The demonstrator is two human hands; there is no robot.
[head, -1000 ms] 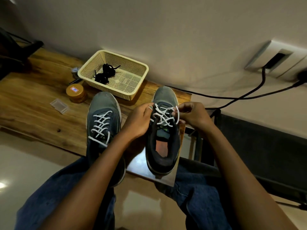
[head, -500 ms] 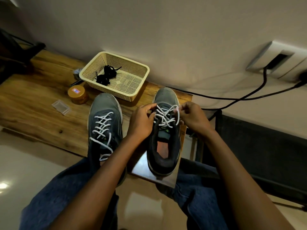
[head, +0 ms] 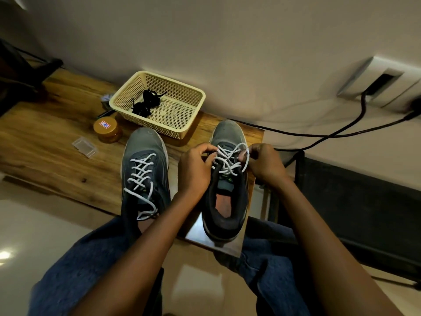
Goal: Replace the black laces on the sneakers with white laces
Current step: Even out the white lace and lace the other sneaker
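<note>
Two grey sneakers stand on the wooden table [head: 45, 160]. The left sneaker [head: 144, 172] carries a white lace criss-crossed up its front, with loose ends hanging at the tongue. The right sneaker [head: 226, 190] has a white lace [head: 229, 159] partly threaded. My left hand [head: 196, 169] pinches the lace at the shoe's left eyelets. My right hand [head: 265, 163] pinches a loop of the same lace at the right eyelets. The black laces [head: 145, 103] lie bunched in the cream mesh basket [head: 193, 112].
A round brown tin [head: 107, 130] and a small clear plastic box [head: 84, 147] sit left of the sneakers. Black cables [head: 341, 131] run from a wall socket [head: 382, 83] on the right. My knees in blue jeans are below the table edge.
Both hands have shifted slightly up the right sneaker, and the lace loop on its right side has been drawn further out. The left sneaker has not moved.
</note>
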